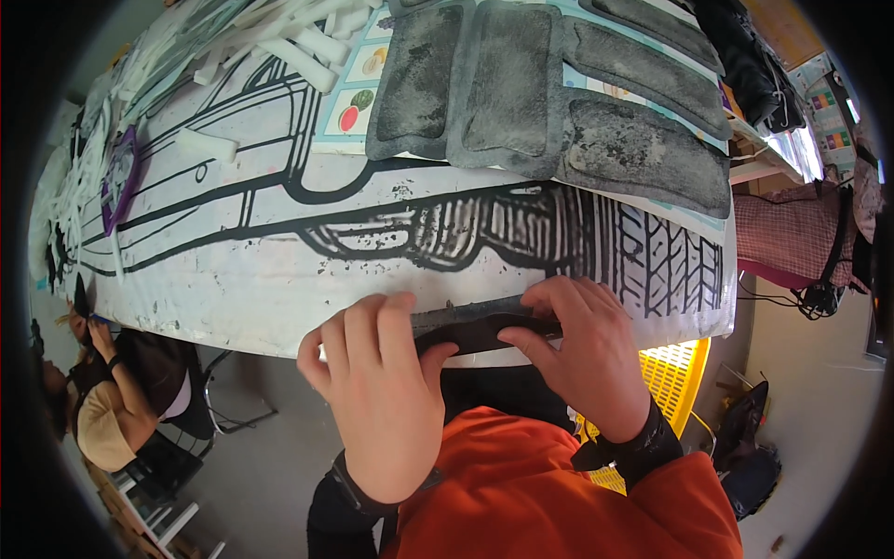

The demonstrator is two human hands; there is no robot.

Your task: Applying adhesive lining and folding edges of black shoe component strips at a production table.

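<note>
At the near edge of the table, my left hand [386,401] and my right hand [596,363] grip a dark grey-black fabric piece [475,334]. The piece lies sideways between them, its near edge turned up toward me. Each thumb presses on the near side, and the fingers lie over the far side, partly hiding both ends. Farther back on the table, several flat dark grey fabric pads [507,84] with bordered edges and mottled middles lie overlapping. The closest pad [647,154] rests at the right, well beyond my right hand.
A white cover with black drawn lines [233,289] spreads over the table. White foam strips [289,51] pile at the back left, near a purple-edged object [121,182]. A picture sheet [349,116] lies under the pads. Another person [112,415] sits left; a yellow basket [684,382] stands right.
</note>
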